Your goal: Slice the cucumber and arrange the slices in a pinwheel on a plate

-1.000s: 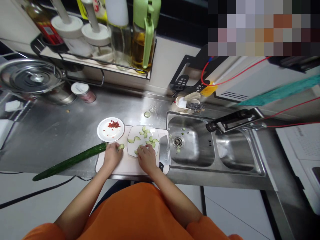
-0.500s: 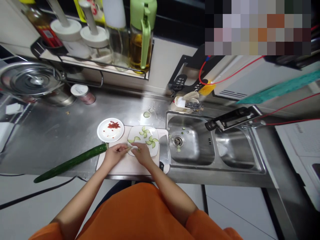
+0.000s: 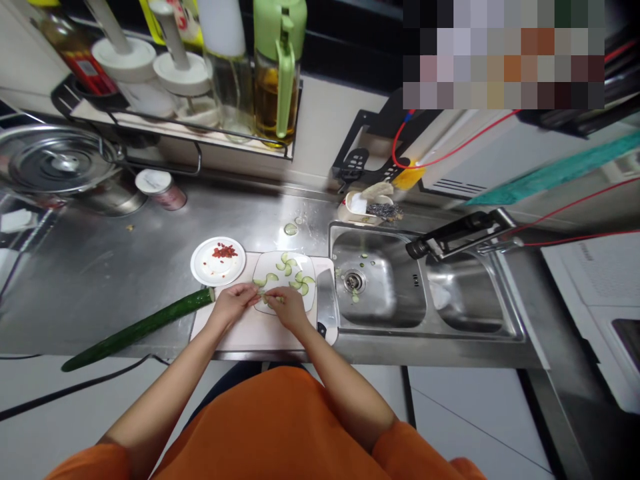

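Observation:
My left hand (image 3: 234, 305) and my right hand (image 3: 289, 308) meet over the lower left of a white square plate (image 3: 275, 260), fingertips pinched together. Between them is a small pale-green cucumber slice (image 3: 261, 294), partly covered by the fingers. Curved cucumber slices (image 3: 302, 283) lie on the plate in pinwheel shapes, with others near its left side. Under the plate is a pale cutting board (image 3: 273, 339). A knife (image 3: 327, 300) lies along the board's right side. Left of my left hand, a long cucumber (image 3: 140, 328) rests with its cut end on the board.
A round white plate (image 3: 203, 262) with red bits (image 3: 225, 251) stands behind the cucumber. To the right is a double sink (image 3: 385, 293) with cucumber scraps near its drain. A can (image 3: 163, 189), a lidded pot (image 3: 65, 163) and a bottle rack (image 3: 190, 130) are at the back.
My fingers have shifted slightly on the cucumber slice, and the hands have drawn a little closer at the tips. The whole view has moved slightly; plates and cucumber lie as before.

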The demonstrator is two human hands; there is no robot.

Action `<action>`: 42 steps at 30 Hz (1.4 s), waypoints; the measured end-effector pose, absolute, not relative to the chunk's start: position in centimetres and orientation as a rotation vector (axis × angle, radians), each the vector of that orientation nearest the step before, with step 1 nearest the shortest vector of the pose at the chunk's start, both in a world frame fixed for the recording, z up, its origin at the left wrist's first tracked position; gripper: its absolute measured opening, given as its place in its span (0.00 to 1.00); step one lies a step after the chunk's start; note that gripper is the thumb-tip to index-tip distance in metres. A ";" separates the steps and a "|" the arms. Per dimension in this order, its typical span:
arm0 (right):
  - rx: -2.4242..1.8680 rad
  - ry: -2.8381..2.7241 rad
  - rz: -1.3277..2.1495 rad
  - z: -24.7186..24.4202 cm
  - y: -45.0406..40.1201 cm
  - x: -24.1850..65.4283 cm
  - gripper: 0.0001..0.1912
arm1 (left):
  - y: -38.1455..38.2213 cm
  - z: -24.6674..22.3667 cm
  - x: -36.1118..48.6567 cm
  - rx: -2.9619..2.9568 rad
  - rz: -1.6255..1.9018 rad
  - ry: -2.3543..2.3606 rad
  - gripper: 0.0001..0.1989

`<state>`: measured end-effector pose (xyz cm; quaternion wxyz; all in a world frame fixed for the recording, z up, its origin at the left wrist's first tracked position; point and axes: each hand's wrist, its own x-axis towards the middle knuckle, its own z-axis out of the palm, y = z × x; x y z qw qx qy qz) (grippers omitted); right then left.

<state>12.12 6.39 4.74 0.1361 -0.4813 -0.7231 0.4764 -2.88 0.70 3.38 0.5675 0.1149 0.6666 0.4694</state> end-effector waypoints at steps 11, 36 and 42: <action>-1.708 -1.900 1.381 3.0 7.4 10.8 0.05 | 3.4 3.3 -3.7 0.756 0.797 1.996 0.16; -1.977 -2.328 0.974 3.2 8.6 8.8 0.10 | 6.0 2.4 -3.8 1.154 0.516 2.152 0.10; -1.933 -2.408 0.947 3.1 8.5 8.7 0.11 | 6.2 2.3 -3.5 1.169 0.461 2.168 0.10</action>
